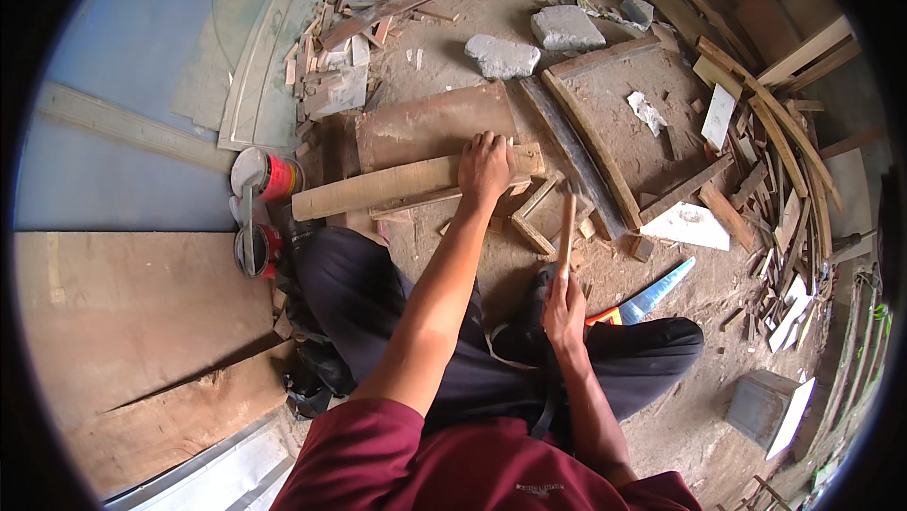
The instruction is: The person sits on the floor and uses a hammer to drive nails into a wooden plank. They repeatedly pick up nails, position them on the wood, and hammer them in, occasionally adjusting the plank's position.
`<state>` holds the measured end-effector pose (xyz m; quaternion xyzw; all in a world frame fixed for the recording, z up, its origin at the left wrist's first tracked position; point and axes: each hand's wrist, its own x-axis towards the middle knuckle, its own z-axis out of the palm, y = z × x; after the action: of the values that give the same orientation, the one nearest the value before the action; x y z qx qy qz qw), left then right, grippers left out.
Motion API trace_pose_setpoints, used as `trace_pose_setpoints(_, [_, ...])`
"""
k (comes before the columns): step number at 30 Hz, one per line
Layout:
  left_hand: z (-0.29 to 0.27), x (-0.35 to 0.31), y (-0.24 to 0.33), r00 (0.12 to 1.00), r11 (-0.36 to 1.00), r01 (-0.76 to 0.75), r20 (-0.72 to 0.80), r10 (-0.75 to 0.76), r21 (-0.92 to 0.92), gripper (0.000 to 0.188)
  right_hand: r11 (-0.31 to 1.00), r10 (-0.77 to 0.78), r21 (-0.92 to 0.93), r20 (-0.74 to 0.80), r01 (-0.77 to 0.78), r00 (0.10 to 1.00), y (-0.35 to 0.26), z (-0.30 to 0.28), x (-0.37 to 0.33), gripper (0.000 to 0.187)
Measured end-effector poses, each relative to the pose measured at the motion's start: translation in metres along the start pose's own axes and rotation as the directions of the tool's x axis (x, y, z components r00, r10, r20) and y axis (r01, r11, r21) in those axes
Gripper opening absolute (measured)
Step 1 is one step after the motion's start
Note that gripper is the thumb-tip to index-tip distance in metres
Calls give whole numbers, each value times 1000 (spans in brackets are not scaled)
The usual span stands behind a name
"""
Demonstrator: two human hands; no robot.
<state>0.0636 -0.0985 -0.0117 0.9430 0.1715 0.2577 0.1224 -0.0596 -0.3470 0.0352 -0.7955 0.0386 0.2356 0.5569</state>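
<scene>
Grip status as I read it: left hand (485, 169) presses flat, fingers spread, on the pale plank (416, 183) lying across the dirt floor (661, 417) to steady it, while right hand (564, 308) is closed around an upright wooden handle (566, 228).
</scene>
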Motion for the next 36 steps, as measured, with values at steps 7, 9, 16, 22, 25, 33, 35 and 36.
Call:
trace_pose_setpoints(7, [4, -1, -3, 1000, 1000, 14, 16, -14, 4, 25, 810, -584, 109, 68, 575, 809, -112, 3, -3, 43])
trace_pose_setpoints(9, [3, 0, -5, 1000, 1000, 9, 23, -9, 0, 25, 780, -625, 85, 65, 620, 778, -102, 10, 7, 42])
trace_pose_setpoints(16, [2, -1, -1, 1000, 1000, 12, 29, -12, -1, 27, 967, -7, 254, 26, 0, 1000, 41, -9, 5, 40])
trace_pose_setpoints(22, [-14, -1, -2, 984, 976, -117, 113, 139, -182, 45, 895, 300, 335, 34, -294, 953, 83, -43, -40, 47])
trace_pose_setpoints(25, [-27, -1, -10, 926, 954, -223, 261, 272, -200, 71, 869, 289, 406, 44, -282, 956, 71, -44, -30, 51])
trace_pose_setpoints(33, [-105, 74, -27, 659, 813, 232, 701, 273, -534, 63, 902, 278, 343, 1, -262, 960, 75, -44, -30, 48])
trace_pose_setpoints(35, [-124, 90, -51, 748, 703, 236, 587, 310, -671, 62, 920, 309, 259, -13, -295, 951, 85, -41, -23, 56])
trace_pose_setpoints(36, [-143, 100, -53, 693, 664, 371, 670, 268, -649, 55, 920, 319, 241, -8, -308, 948, 85, -41, -21, 57])
